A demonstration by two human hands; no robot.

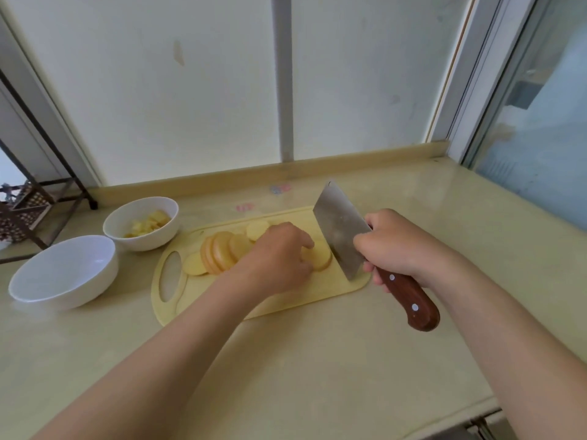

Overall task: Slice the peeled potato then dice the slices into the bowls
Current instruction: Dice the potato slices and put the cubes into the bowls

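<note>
Dicing is under way at centre frame: the right hand (394, 246) is wrapped tight round the cleaver (340, 230) just where the wooden handle meets the steel. The blade stands upright, with its edge down on the cutting board (286, 300), just right of a small stack of slices (320, 257). The left hand (279, 252) has its fingers curled down over that stack, pinning it. The way to do this well, I'd say, is to keep those fingertips tucked back and let the knuckles guide the flat of the blade. Drop straight through for even strips, then turn the stack and cross-cut. Wet discs are likely to slide on each other, so firm downward pressure matters. The potato itself is pale yellow, smooth and round-cut. Left of the pinned stack, a fanned row of slices (219, 252) leans across the board, the middle ones looking a shade more orange. Up at the left, the far bowl (141, 223) already holds a handful of diced pieces (149, 224). The near bowl (63, 271), lower left, shows only its white inside, so plenty of slices are left to dice.
</note>
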